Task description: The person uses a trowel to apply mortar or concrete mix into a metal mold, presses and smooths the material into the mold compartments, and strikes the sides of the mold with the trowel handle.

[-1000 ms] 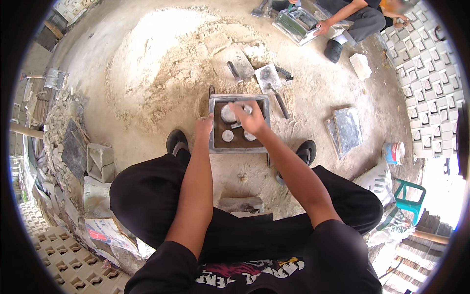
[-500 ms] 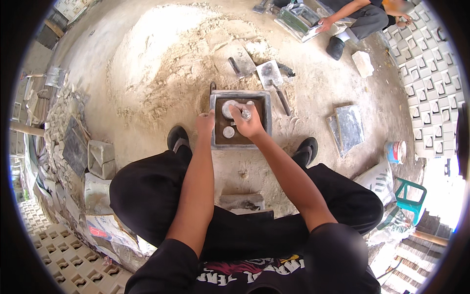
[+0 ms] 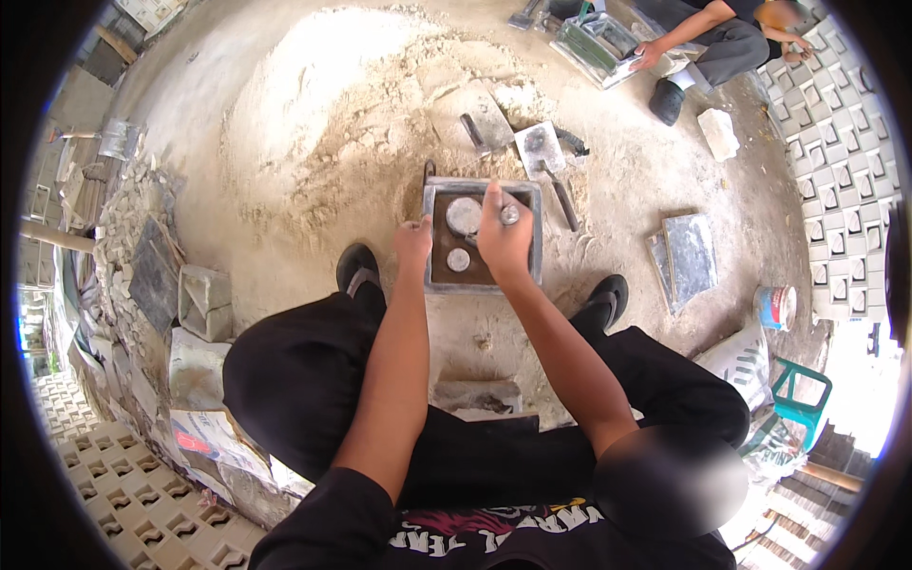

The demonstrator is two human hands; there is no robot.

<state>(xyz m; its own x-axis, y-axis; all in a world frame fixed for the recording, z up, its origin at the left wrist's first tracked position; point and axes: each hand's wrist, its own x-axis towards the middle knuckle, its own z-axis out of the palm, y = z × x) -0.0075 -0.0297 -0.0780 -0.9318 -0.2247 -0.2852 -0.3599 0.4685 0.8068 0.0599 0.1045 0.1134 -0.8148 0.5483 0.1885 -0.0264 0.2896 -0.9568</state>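
Between my feet on the ground is a rectangular grey mould (image 3: 537, 242) with a raised rim and brown material inside. A large pale disc (image 3: 465, 217) and a smaller pale disc (image 3: 458, 259) show within it. My left hand (image 3: 413, 242) is closed at the mould's left edge, gripping it there. Over the right half of the mould, my right hand (image 3: 503, 242) is wrapped round an upright handle with a round greyish end (image 3: 510, 214). Its thumb points away from me, and the handle's lower part is hidden beneath the hand.
Beyond the mould lie a trowel (image 3: 562, 199) and a flat plate with a dark grip (image 3: 486, 128), beside a pale sand heap (image 3: 313, 114). Flat plates (image 3: 689, 252) and a bucket (image 3: 776, 308) are at right. A co-worker's hand (image 3: 649, 54) touches another mould (image 3: 594, 52).
The whole view has shifted, so things sit a little farther right. My right hand has moved slightly rightward over the mould, uncovering more of the large disc. My left hand stays at the edge.
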